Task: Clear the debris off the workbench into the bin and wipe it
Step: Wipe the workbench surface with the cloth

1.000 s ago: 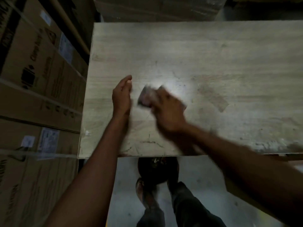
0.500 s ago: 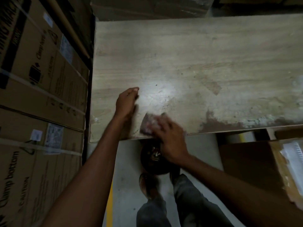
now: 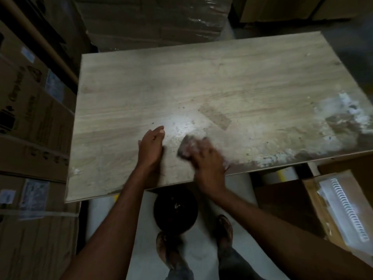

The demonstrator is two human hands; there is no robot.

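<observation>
A pale wooden workbench (image 3: 201, 87) fills the middle of the view. My right hand (image 3: 207, 164) holds a greyish cloth (image 3: 186, 147) against the top close to the near edge; hand and cloth are blurred. My left hand (image 3: 151, 147) stands on its edge on the bench just left of the cloth, fingers straight and together. Small crumbs (image 3: 178, 130) lie between and beyond the two hands. A white dusty patch (image 3: 341, 114) covers the bench's right end. A round dark bin (image 3: 175, 211) stands on the floor under the near edge, below my hands.
Stacked cardboard boxes (image 3: 34, 122) wall in the left side, and wrapped boxes (image 3: 153, 21) stand behind the bench. An open carton with a white ribbed part (image 3: 347, 211) sits at the lower right. My feet (image 3: 224, 229) are on the grey floor beside the bin.
The view has pulled back and swung right, showing the whole bench. The cloth sat right at the near edge half a second ago; now it lies further in on the top. My left hand stays beside it.
</observation>
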